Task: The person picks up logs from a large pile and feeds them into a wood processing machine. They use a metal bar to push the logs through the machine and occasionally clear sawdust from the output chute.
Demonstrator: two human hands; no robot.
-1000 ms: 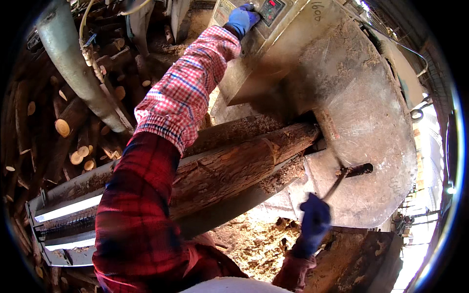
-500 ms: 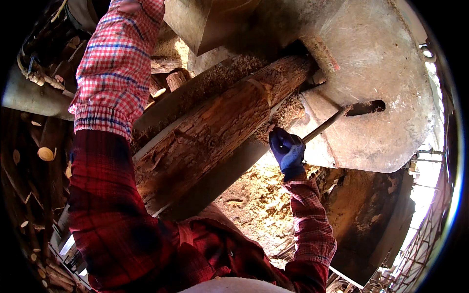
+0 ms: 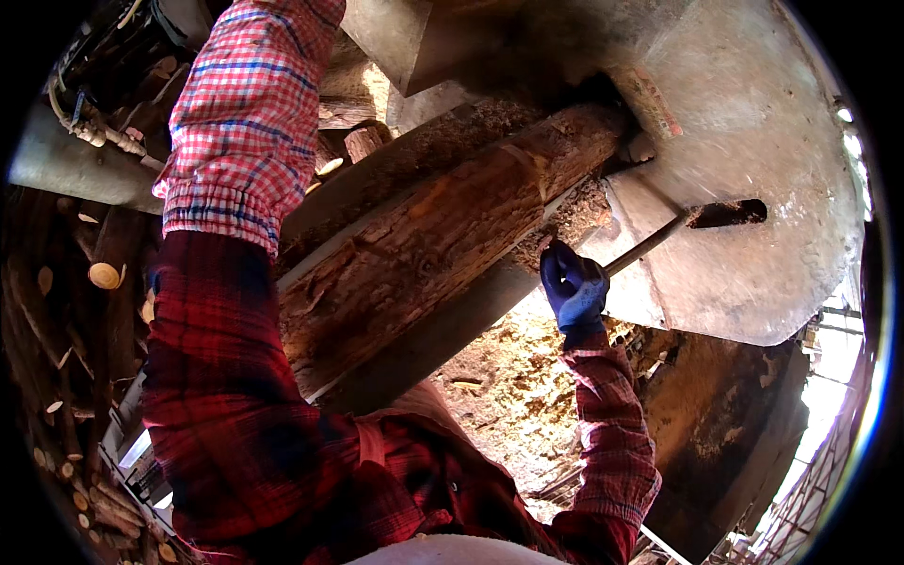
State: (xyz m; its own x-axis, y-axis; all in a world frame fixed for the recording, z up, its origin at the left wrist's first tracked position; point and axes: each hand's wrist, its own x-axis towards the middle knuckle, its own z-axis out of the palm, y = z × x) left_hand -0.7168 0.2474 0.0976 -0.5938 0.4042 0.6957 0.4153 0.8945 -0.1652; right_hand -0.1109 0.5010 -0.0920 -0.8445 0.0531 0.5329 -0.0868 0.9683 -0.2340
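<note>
Currently: right hand (image 3: 578, 294) on the lever (image 3: 648, 244), log (image 3: 443, 235) in the trough (image 3: 443, 334).
Gloved right fingers (image 3: 557, 266) clamped round the lever's near end; lever runs into a slot (image 3: 733, 214) in the metal housing (image 3: 763, 122). Log's far end sits at the housing's dark opening (image 3: 601, 91). Left hand past top edge, can't tell its fingers. Faded reddish marking (image 3: 663, 107) on housing by the opening, too small to read.

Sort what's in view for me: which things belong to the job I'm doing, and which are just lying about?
Likely in the job:
- right hand, gloved, gripping the rod
- metal housing, whose slot the rod enters
- large log, far end at the housing

Apparently just lying about:
- piled logs at left
- sawdust below
</note>
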